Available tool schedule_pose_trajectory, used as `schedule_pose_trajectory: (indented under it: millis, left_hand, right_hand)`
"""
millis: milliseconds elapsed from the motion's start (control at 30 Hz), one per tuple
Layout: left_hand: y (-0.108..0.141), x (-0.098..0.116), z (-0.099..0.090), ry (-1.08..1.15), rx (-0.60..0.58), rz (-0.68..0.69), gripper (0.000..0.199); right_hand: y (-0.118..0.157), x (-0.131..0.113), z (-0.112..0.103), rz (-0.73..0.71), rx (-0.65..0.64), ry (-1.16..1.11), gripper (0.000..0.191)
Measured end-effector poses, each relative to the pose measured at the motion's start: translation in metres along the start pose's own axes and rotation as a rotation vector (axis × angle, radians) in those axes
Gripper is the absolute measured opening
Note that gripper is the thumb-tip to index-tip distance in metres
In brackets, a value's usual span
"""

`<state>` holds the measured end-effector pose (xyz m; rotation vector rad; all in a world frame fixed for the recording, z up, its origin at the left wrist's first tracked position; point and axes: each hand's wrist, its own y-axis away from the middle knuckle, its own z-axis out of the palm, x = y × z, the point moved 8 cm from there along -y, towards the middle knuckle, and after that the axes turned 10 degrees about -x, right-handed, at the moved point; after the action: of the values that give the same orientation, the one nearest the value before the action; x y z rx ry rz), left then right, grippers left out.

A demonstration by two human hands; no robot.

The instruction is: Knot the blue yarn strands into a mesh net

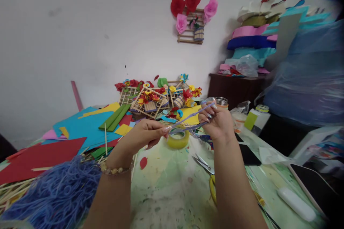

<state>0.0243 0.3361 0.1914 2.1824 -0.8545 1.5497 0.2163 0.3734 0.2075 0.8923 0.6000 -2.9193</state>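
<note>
A purple-blue cord (192,115) is stretched between my two hands above the table, with a small knot partway along it. My left hand (146,134), wearing a bead bracelet, pinches the cord's left end between thumb and fingers. At the right, my right hand (216,118) is closed around the other end, its palm side toward me and fingers curled. A second strand runs lower between the hands. Behind and below the cord lies a roll of yellow tape (177,139). Scissors (205,166) with yellow handles rest beside my right forearm, which partly hides them.
A heap of blue yarn (61,193) lies front left, near red paper (48,157) and blue paper (77,125). Flower-decorated stick frames (150,100) lean at the back. Jars, a black phone-like slab (248,154) and a white object (296,204) are at the right.
</note>
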Motion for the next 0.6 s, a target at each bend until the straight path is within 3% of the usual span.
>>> schedule_pose_trajectory:
  millis: [100,200,300,400,500,600]
  left_hand:
    - [-0.001,-0.009,-0.006,0.013,-0.019,-0.014,0.036]
    - [0.002,-0.004,-0.01,0.107,0.054,-0.001,0.036]
    - [0.012,0.011,-0.004,0.213,0.13,0.042,0.033]
    - [0.021,0.018,0.003,0.247,0.117,0.033,0.031]
    - [0.024,0.008,-0.004,0.156,0.074,-0.026,0.035]
    - [0.019,-0.012,-0.022,-0.047,0.097,-0.148,0.036]
  right_hand:
    - [0.0,0.001,-0.007,-0.029,0.081,-0.011,0.025]
    - [-0.004,0.006,-0.018,0.001,0.147,-0.07,0.027]
    - [-0.008,0.024,-0.02,0.148,0.105,-0.212,0.025]
    - [-0.01,0.037,-0.017,0.231,0.058,-0.299,0.024]
    - [-0.011,0.039,-0.013,0.189,0.021,-0.276,0.023]
    - [-0.011,0.04,-0.003,0.179,-0.057,-0.169,0.022]
